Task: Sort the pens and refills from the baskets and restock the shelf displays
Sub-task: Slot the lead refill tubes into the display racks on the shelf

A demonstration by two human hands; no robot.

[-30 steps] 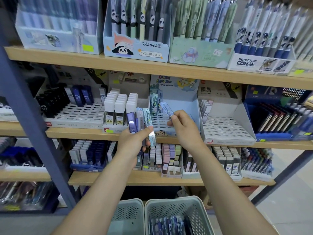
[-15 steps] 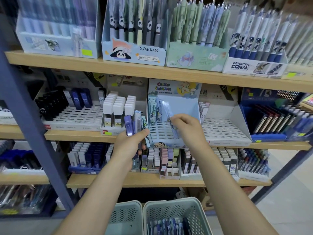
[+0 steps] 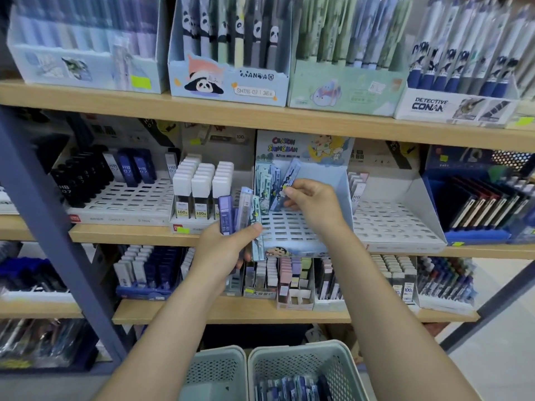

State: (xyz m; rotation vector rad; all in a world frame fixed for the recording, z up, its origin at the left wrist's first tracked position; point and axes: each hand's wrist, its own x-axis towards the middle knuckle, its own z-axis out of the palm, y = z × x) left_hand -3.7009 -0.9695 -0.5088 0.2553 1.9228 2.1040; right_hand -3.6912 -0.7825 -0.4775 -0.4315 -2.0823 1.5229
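My left hand (image 3: 223, 250) grips a fan of several lead refill cases (image 3: 240, 211), purple, clear and pale blue, in front of the middle shelf. My right hand (image 3: 314, 202) pinches a single pale-blue refill case (image 3: 285, 183) and holds it tilted over the slotted tray of the light-blue cartoon display box (image 3: 292, 233), beside the few cases that stand at the box's back left. Two pale-green baskets sit below; the right basket (image 3: 301, 361) holds several blue and purple refills, and the left basket (image 3: 215, 369) shows nothing inside.
Wooden shelves (image 3: 260, 118) carry pen display boxes above and refill trays on the middle and lower levels. A white slotted tray (image 3: 396, 224), nearly bare, stands right of the cartoon box. A blue metal upright (image 3: 49, 215) crosses at the left.
My right hand has carried its refill case from above the tray's front down and back into the cartoon box. My left hand stays in place with its bundle.
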